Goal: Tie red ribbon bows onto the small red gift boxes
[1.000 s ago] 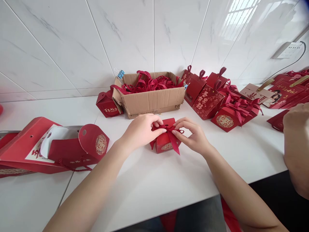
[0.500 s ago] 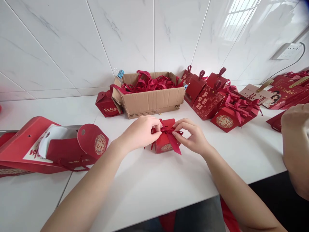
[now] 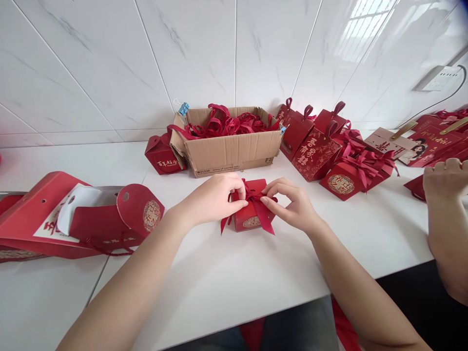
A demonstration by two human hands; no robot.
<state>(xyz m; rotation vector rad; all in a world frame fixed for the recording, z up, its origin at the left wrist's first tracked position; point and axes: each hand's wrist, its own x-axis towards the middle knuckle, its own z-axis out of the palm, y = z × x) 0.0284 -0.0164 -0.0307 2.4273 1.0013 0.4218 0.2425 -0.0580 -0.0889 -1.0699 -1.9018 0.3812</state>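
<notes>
A small red gift box [image 3: 245, 218] with a round gold emblem stands upright on the white table in front of me. Dark red ribbon [image 3: 263, 219] is tied in a bow on its top, with tails hanging down the sides. My left hand [image 3: 219, 197] pinches the bow's left loop between thumb and fingers. On the opposite side, my right hand [image 3: 292, 202] pinches the right loop. Fingers partly cover both loops and the knot.
Behind stands a cardboard box [image 3: 234, 151] of loose ribbon, beside a small red box [image 3: 164, 157]. Open red cartons [image 3: 98, 224] lie at left. Several finished boxes [image 3: 343, 183] crowd the right, where a co-worker's hand [image 3: 444, 183] rests over the table [image 3: 241, 287].
Both hands stay on the bow with only slight finger shifts. The left ribbon tail shows more now. The co-worker's hand at right has turned a little.
</notes>
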